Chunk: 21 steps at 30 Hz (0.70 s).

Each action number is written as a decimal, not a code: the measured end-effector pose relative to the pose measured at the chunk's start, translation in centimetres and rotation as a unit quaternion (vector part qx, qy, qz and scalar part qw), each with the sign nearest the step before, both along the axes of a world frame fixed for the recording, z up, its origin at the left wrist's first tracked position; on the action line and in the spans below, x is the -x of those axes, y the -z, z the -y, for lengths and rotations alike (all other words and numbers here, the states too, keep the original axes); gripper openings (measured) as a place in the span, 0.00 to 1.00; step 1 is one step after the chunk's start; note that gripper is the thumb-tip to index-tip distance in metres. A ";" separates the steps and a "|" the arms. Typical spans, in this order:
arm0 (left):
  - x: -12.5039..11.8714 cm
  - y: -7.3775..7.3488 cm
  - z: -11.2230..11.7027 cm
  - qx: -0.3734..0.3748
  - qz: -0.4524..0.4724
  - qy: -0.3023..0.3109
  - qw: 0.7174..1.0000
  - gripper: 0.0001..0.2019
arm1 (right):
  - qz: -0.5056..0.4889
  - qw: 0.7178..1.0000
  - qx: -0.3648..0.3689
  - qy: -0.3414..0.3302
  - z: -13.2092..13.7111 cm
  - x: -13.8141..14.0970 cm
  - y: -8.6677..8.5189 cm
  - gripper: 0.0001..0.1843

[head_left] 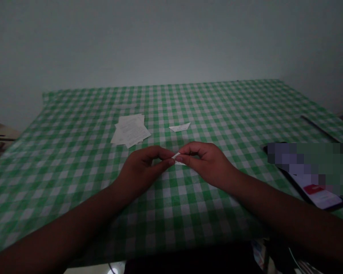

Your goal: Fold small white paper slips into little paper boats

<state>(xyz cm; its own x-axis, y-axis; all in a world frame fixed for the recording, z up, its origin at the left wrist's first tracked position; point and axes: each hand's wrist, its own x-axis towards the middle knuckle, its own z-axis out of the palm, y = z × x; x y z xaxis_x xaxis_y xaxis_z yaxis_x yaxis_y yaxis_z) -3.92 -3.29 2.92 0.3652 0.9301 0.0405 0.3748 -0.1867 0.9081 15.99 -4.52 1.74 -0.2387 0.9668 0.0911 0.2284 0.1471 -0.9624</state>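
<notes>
A small folded piece of white paper [178, 158] is pinched between both of my hands just above the green-and-white checked tablecloth [74, 160]. My left hand [143, 167] grips its left end with thumb and fingers closed. My right hand [205, 160] pinches its right end, fingers curled. Most of the paper is hidden by my fingertips.
A small stack of white paper sheets [130, 130] lies beyond my left hand. A folded white paper shape [180, 127] lies beyond my right hand. A phone with a lit screen [317, 190] rests at the right. A pale wall stands behind the table's far edge.
</notes>
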 end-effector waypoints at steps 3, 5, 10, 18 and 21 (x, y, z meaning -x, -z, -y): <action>0.0 -0.1 0.1 -0.008 -0.003 -0.003 1.000 0.03 | -0.003 1.000 0.000 0.001 0.0 0.0 0.1 0.08; 0.0 -0.1 0.2 -0.011 0.000 -0.004 1.000 0.03 | -0.002 1.000 -0.005 0.001 0.1 0.0 0.0 0.08; 0.0 0.0 0.2 -0.025 0.001 -0.008 1.000 0.02 | 0.006 1.000 -0.009 0.001 0.2 0.0 -0.1 0.07; 0.0 0.0 0.1 -0.023 0.004 0.005 1.000 0.02 | -0.007 1.000 0.001 -0.003 0.3 0.0 0.1 0.06; 0.0 -0.1 0.2 -0.024 0.004 0.006 1.000 0.02 | -0.030 0.999 0.012 -0.006 0.2 0.0 0.3 0.06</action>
<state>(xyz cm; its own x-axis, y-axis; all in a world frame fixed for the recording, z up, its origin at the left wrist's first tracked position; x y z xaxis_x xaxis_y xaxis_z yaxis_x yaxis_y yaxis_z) -3.90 -3.50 3.05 0.3762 0.9223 0.0882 0.3642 -0.2347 0.9013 15.94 -4.75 1.48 -0.2451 0.9661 0.0815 0.1687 0.1253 -0.9777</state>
